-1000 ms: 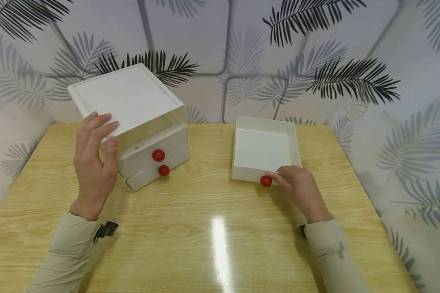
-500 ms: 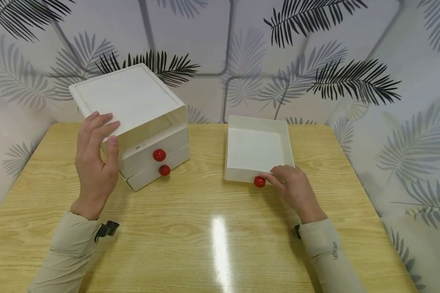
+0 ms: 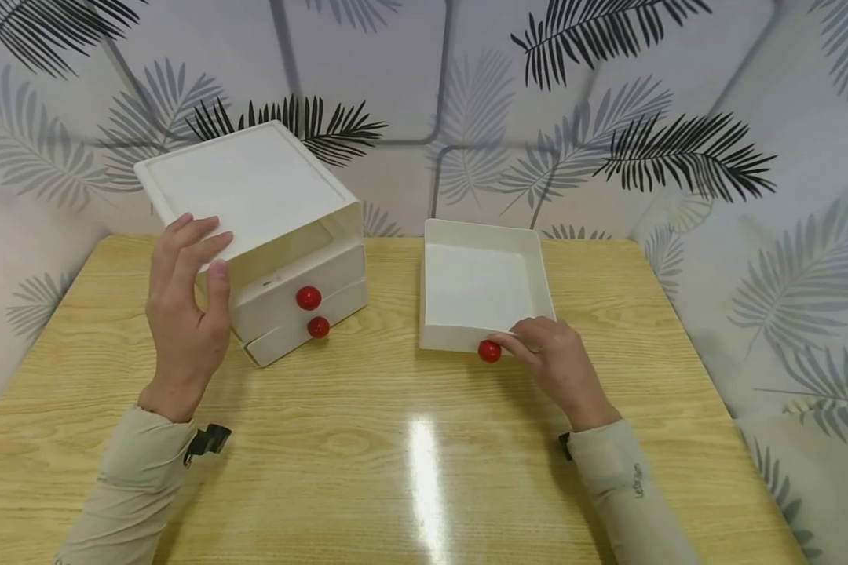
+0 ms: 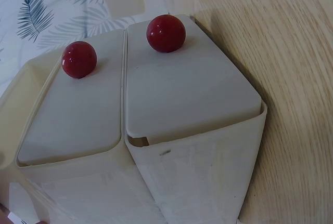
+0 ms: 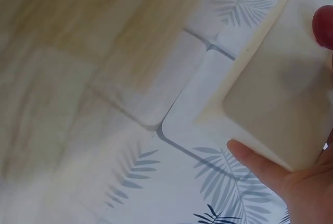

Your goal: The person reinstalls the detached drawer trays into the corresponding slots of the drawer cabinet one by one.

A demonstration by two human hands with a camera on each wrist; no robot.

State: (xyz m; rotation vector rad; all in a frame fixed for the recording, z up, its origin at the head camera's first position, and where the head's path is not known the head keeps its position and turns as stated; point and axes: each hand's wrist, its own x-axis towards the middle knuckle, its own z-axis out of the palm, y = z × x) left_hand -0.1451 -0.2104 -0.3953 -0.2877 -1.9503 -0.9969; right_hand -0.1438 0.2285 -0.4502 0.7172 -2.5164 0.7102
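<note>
A white drawer cabinet [image 3: 243, 188] stands at the left of the table. Its top slot is vacant, and two drawer fronts with red knobs fill the slots below. My left hand [image 3: 187, 314] rests against the cabinet's front left top edge, fingers over the top and thumb by the slot's rim. In the left wrist view, the two red knobs, one of them on the lower drawer [image 4: 192, 78], show up close. To the right, my right hand [image 3: 558, 357] pinches the front wall of a pulled-out white drawer [image 3: 477, 282] beside its red knob [image 3: 490, 351]. The drawer holds nothing.
Beneath everything is a light wooden table [image 3: 339, 439] with a bright glare streak near its front middle. A patterned leaf wall covering [image 3: 480, 110] rises behind its back edge and on both sides.
My right hand has carried the loose drawer a short way left, nearer the cabinet. The left hand and the cabinet have stayed in place.
</note>
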